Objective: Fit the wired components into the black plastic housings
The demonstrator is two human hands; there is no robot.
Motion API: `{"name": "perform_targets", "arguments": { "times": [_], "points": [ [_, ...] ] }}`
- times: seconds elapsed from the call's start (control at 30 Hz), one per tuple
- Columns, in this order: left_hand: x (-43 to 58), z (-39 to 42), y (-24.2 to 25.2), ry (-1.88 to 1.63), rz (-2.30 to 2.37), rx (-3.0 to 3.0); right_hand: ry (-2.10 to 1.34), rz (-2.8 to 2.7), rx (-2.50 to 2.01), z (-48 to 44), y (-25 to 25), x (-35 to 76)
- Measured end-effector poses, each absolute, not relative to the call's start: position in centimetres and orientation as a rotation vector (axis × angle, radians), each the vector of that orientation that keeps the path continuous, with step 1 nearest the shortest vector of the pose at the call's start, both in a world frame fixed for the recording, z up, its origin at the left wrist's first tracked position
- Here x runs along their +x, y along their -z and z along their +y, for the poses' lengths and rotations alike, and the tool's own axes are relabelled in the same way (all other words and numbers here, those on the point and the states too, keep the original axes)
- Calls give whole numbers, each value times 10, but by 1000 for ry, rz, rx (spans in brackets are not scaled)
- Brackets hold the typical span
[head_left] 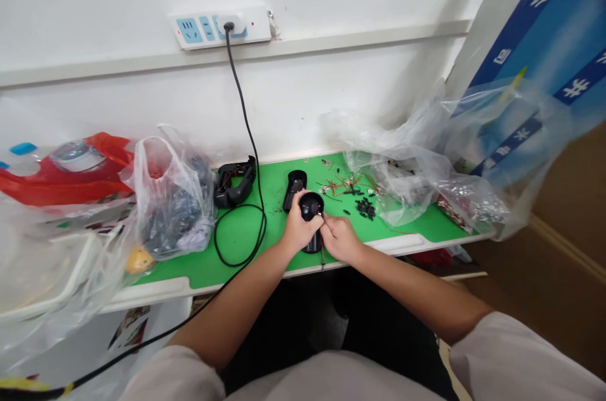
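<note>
At the far left of the table, a red plastic bag [61,177] lies crumpled among clear plastic sheeting, and beside it a clear plastic bag of dark items [173,199] slumps near the table's left edge. A small yellow round object [139,259] sits just below that bag. Along the back edge of the green table top [241,240] rests a black C-shaped plastic housing [234,181]. A black power cord [246,117] runs from a white wall-mounted power strip [218,27] past the housing, loops on the green surface and drops over the front edge.

Near the middle of the table, the left hand [298,230] is clenched around a black rounded plastic casing [311,215], which stands upright close to the front edge. The right hand [341,239] grips the same casing from its right side, with its fingers closed at the top. Just behind the hands lies a black oval plastic shell [295,189].

To the right are scattered red-brown wire pieces [348,185] and a cluster of small black parts [365,208]. Beyond them, a clear plastic sheet [402,180] and a crumpled silver foil bag [468,205] fill the table's right end, against a blue printed board [534,53].
</note>
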State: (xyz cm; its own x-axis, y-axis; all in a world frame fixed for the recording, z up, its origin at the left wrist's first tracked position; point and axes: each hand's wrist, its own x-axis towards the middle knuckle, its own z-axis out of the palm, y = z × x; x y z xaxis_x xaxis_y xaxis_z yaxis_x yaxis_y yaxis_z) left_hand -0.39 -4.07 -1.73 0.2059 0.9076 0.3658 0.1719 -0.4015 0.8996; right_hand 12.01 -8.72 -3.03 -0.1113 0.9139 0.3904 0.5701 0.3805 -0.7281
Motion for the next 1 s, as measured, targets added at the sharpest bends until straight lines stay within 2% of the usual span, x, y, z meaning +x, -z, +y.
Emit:
{"name": "perform_targets", "arguments": {
  "times": [0.17, 0.3, 0.43, 0.57, 0.67, 0.83, 1.0],
  "points": [
    [-3, -37, 16, -1196, 1004, 1496, -738, -1547, -1217, -84, 30, 119],
    [-6, -40, 8, -990, 956, 1153, -1060, -1056, -1097, -78, 32, 123],
    [-14, -46, -1, -836, 877, 1025, -1108, -779, -1019, -71, 32, 128],
    [-14, -56, -10, -675, 816, 1072, -932, -982, -939, -71, 23, 134],
    [-12, -71, -18, -610, 775, 1087, -931, -1234, -844, -82, 12, 138],
    [-26, -108, -29, -589, 796, 1125, -941, -1437, -855, -111, 5, 139],
    [-49, -143, -28, -733, 867, 1528, -891, -1419, -884, -133, 12, 119]
  ]
}}
